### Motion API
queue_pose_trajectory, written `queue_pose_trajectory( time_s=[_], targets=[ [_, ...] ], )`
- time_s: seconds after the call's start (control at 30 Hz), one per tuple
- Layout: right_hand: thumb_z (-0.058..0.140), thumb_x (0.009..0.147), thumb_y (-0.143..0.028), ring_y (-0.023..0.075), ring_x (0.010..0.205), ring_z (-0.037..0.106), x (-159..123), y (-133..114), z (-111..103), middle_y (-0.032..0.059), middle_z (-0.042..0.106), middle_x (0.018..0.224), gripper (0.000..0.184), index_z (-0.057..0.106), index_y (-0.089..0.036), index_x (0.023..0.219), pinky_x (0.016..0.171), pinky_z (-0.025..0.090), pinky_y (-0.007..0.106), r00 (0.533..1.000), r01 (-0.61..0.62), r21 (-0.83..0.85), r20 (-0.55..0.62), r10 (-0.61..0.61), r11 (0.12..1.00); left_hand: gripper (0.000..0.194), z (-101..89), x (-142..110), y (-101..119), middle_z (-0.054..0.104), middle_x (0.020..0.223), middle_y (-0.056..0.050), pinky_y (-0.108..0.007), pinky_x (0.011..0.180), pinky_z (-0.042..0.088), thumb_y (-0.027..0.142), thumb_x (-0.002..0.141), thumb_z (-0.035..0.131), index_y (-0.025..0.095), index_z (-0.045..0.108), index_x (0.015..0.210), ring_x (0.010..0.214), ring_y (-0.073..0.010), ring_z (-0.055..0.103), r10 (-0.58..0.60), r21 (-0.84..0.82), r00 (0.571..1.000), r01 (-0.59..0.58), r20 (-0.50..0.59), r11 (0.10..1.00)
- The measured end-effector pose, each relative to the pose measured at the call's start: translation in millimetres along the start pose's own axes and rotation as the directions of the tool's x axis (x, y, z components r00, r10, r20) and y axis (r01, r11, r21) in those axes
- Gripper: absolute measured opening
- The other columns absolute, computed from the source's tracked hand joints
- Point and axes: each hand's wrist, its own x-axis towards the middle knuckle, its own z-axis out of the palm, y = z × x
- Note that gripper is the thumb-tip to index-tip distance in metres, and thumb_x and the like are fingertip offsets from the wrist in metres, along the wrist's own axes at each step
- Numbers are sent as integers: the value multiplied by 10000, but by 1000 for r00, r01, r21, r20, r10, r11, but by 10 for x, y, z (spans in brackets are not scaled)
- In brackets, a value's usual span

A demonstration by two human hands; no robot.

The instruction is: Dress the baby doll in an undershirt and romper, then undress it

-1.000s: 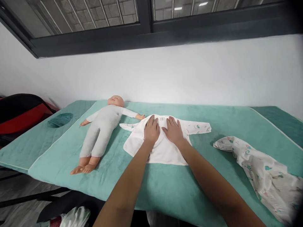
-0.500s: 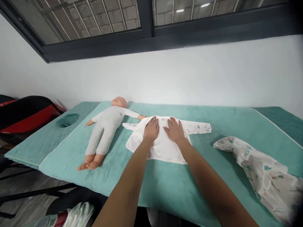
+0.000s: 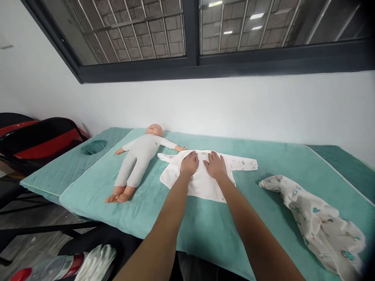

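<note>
A small white baby shirt (image 3: 202, 187) lies spread on the green padded bed, its printed sleeves stretched to either side. My left hand (image 3: 190, 164) rests flat on the left half of the shirt, near the collar. On the other half lies my right hand (image 3: 215, 165), fingers extended and pressed to the cloth. A printed label shows at the collar between the hands. Left of the shirt, a baby doll (image 3: 137, 156) in a pale suit lies on its back, one hand close to the shirt's collar edge.
A crumpled white printed garment (image 3: 313, 218) lies on the right of the green bed (image 3: 281, 156). At lower left, a bottle with a red cap (image 3: 55, 267) and white cloth (image 3: 98, 263) rest on a black seat. Black and red chairs (image 3: 43, 140) stand left; a wall and window are behind.
The view has tilted up and shifted slightly left, showing more window and the bottle. Both hands remain flat on the shirt; the doll and garments have not visibly moved on the bed.
</note>
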Motion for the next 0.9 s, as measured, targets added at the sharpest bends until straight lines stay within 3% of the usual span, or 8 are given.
queue_pose_trajectory(
  time_s=[0.33, 0.5, 0.67, 0.77, 0.9],
  targets=[
    [145, 1010, -502, 203, 1525, 73, -7, -34, -13, 84, 86, 1654, 682, 198, -119, 1572, 1214, 72, 448, 1000, -22, -62, 21, 23, 998, 395, -31, 110, -143, 523, 1469, -81, -381, 1147, 385, 225, 940, 429, 186, 602, 1293, 1365, -223, 471, 60, -41, 998, -59, 24, 997],
    [128, 1005, -513, 187, 1522, 83, 14, -28, 19, 62, 121, 1653, 682, 219, -142, 1570, 1218, 65, 438, 999, -34, -75, 19, 35, 997, 368, 11, 118, -231, 556, 1435, -87, -375, 1133, 398, 222, 963, 393, 177, 605, 1259, 1358, -219, 473, 112, -38, 994, -112, -9, 993],
    [151, 1004, -510, 197, 1516, 127, 28, -29, 40, 74, 176, 1642, 676, 265, -139, 1557, 1214, 83, 446, 999, -30, -76, 19, 31, 997, 324, -46, 58, -164, 638, 1313, -131, -409, 1081, 440, 215, 974, 378, 160, 639, 1159, 1271, -239, 550, 146, -5, 986, -147, -79, 989],
    [150, 1005, -506, 201, 1516, 129, 37, -31, 52, 82, 178, 1641, 675, 262, -134, 1557, 1212, 87, 449, 999, -32, -82, 23, 34, 996, 327, -165, -61, -89, 645, 1308, -114, -415, 1116, 405, 210, 979, 374, 174, 631, 1178, 1283, -221, 543, 223, 6, 970, -224, -101, 975],
    [156, 1004, -504, 209, 1512, 149, 43, -23, 75, 87, 190, 1638, 670, 272, -137, 1553, 1208, 102, 455, 1000, -19, -79, 3, 19, 997, 340, -352, -460, -47, 539, 1452, -67, -472, 1192, 290, 297, 996, 394, 209, 586, 1263, 1404, -227, 415, 395, 31, 917, -394, -51, 919]
  ],
)
